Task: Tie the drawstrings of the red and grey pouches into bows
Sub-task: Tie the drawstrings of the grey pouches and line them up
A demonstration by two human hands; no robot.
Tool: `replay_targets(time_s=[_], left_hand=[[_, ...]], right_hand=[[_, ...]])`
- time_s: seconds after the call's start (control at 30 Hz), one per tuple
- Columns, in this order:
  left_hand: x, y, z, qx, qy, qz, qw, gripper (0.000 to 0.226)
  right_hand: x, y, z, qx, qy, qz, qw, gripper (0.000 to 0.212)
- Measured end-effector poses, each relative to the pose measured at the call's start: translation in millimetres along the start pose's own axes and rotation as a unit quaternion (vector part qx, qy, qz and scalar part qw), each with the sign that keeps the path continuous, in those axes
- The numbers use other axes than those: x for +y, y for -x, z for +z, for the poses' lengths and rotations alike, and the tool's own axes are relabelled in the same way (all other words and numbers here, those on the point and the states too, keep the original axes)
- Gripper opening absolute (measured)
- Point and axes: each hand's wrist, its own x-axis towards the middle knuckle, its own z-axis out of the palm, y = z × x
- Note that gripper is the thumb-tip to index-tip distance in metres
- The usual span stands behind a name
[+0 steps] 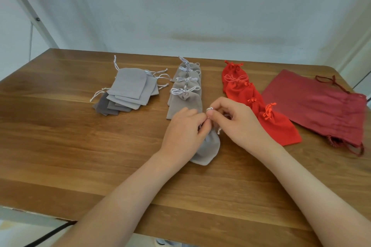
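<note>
- The grey pouch (208,147) being worked on lies on the wooden table (80,146) near its front middle, with its gathered neck pointing away from the person.
- The left hand (184,126) covers the pouch's neck and left edge. Its fingers curl inward and pinch the white drawstring (210,108) right at the neck, though the fingertips are mostly tucked out of sight.
- The right hand (241,120) pinches a small loop of the same cord between thumb and forefinger, and the two hands touch there. Its other fingers are bent and hide whatever cord runs beneath them.
- One short cord end pokes out just under the right hand. The knot itself is too small to make out.
- Behind the hands runs a row of tied grey pouches (186,88), overlapping so that each hides part of the next.
- To the left sits an untied grey stack (128,88), fanned, with loose cords trailing.
- To the right is a row of tied red pouches (279,126). The right wrist crosses in front of its near edge.
- Farther right lie larger dark red pouches (321,106). How many are stacked there I cannot tell.
</note>
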Motion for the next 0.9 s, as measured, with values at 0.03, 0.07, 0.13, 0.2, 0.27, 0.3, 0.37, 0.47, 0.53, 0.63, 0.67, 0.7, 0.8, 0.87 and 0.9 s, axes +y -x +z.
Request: replay_targets(time_s=[0.03,0.07,0.13,0.2,0.27,0.3,0.37,0.47,0.53,0.63,0.67,0.7,0.8,0.87,0.9], left_hand=[[-0.7,0.6,1.1,0.008,-0.008,-0.006,1.000,0.032],[-1.3,1.7,1.9,0.024,-0.022,-0.020,0.999,0.033],[0.0,4.2,1.9,0.056,-0.053,-0.067,0.995,0.028],[1.5,4.5,2.4,0.062,-0.045,-0.069,0.995,0.027],[0.8,3.7,2.4,0.052,-0.001,-0.034,0.998,0.033],[0.0,3.5,1.3,0.033,0.024,-0.032,0.999,0.036],[-1.5,3.5,-0.5,0.004,0.044,-0.065,0.997,0.035],[-1.7,2.9,-4.2,0.030,0.084,-0.136,0.987,0.023],[2.0,0.7,-7.9,0.055,0.119,-0.167,0.977,0.020],[9.4,-1.3,-11.3,0.053,0.188,-0.184,0.963,0.020],[11.7,-2.0,-13.0,0.045,0.219,-0.182,0.957,0.021],[13.5,-2.7,-15.2,0.035,0.252,-0.178,0.951,0.022],[15.7,-4.7,-19.7,-0.005,0.338,-0.161,0.927,0.021],[16.4,-4.4,-19.4,-0.026,0.348,-0.154,0.924,0.021],[16.4,-4.0,-18.1,-0.027,0.334,-0.152,0.930,0.021]], right_hand=[[-0.3,-0.2,-0.5,-0.004,-0.010,0.000,1.000,0.011],[-0.2,-0.6,-1.2,-0.006,-0.020,0.000,1.000,0.011],[-0.4,-1.8,-2.9,-0.014,-0.039,-0.002,0.999,0.012],[-1.2,-2.5,-3.4,-0.020,-0.053,-0.004,0.998,0.013],[-2.5,-3.0,-2.9,-0.015,-0.053,-0.008,0.998,0.013],[-3.4,-3.2,-2.1,-0.011,-0.052,-0.011,0.999,0.011],[-5.6,-2.4,-1.7,-0.004,-0.058,-0.013,0.998,0.007],[-6.5,-0.4,-3.1,-0.001,-0.031,0.010,0.999,0.020],[-5.5,0.9,-1.1,-0.035,0.040,0.033,0.998,0.028],[-1.2,0.9,4.9,-0.073,0.132,0.027,0.988,0.019],[-0.4,-0.1,5.5,-0.068,0.135,0.027,0.988,0.015],[-0.1,-1.1,5.3,-0.061,0.135,0.028,0.989,0.013],[0.2,-2.8,3.2,-0.042,0.150,0.026,0.987,0.019],[-0.2,-1.8,1.1,-0.037,0.156,0.027,0.987,0.020],[-1.1,-0.8,-0.2,-0.040,0.157,0.028,0.986,0.022]])
